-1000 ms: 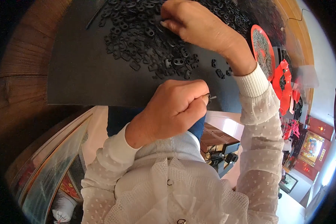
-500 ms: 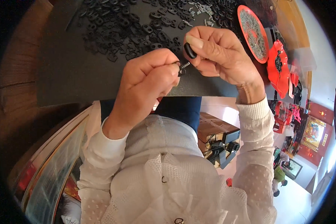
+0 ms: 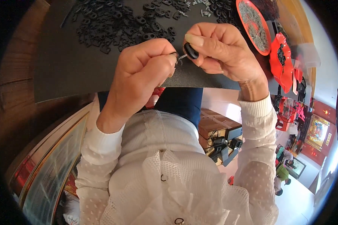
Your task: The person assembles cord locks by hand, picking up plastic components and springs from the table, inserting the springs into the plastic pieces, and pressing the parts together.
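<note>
My left hand (image 3: 144, 69) is closed, pinching a small black plastic cord-lock part (image 3: 177, 60), mostly hidden by the fingers. A thin metal spring (image 3: 182, 57) bridges the gap between that part and a glossy black oval cord-lock shell (image 3: 191, 51). Thumb and fingers of my right hand (image 3: 223, 50) grip this shell, tilted, with its open side toward the spring. Whether the spring's tip sits inside the shell, I cannot tell. Both hands hover above the near part of the dark table (image 3: 64, 75).
Loose black cord-lock parts (image 3: 118, 26) lie piled at the table's far side, near scattered springs (image 3: 204, 4). On the right stand a red plate (image 3: 269, 41) of springs and a red wavy-edged dish (image 3: 282, 77) with black pieces. A cardboard box (image 3: 210, 125) stands below the table edge.
The two hands have come closer together, and the spring's free end now meets the oval shell. The left hand has shifted slightly up and to the left in view.
</note>
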`<state>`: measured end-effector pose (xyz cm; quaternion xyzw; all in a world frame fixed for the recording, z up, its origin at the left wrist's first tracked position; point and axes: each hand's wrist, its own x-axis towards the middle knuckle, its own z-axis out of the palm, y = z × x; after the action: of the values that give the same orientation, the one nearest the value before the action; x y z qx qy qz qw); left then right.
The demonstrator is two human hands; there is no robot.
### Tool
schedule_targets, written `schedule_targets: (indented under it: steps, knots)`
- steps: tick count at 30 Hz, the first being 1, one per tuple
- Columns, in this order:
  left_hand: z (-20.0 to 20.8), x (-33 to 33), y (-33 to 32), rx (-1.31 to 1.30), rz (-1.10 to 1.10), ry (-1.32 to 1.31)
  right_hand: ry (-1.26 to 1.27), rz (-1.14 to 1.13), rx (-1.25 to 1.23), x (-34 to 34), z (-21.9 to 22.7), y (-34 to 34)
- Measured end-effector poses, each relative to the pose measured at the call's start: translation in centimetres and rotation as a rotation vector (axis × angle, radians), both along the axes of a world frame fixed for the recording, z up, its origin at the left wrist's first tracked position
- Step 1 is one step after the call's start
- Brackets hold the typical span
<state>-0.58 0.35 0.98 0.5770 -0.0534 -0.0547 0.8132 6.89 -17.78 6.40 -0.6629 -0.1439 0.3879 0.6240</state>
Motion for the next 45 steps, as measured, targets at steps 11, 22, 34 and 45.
schedule_targets:
  steps: [11, 22, 34, 45]
  knots:
    - [0.2, -0.1, -0.2, 0.093, -0.032, 0.018, -0.048, 0.008, -0.021, -0.3, 0.0, 0.0]
    - [0.2, 0.0, -0.2, 0.125, -0.096, 0.021, -0.169, 0.031, -0.113, -0.5, 0.3, -0.3]
    - [-0.1, 0.1, -0.2, 0.158, -0.126, -0.029, -0.199, 0.022, -0.145, -0.6, 0.2, -0.4]
    - [-0.2, 0.0, 0.0, 0.17, -0.129, -0.066, -0.22, -0.002, -0.132, -1.2, -0.1, -0.2]
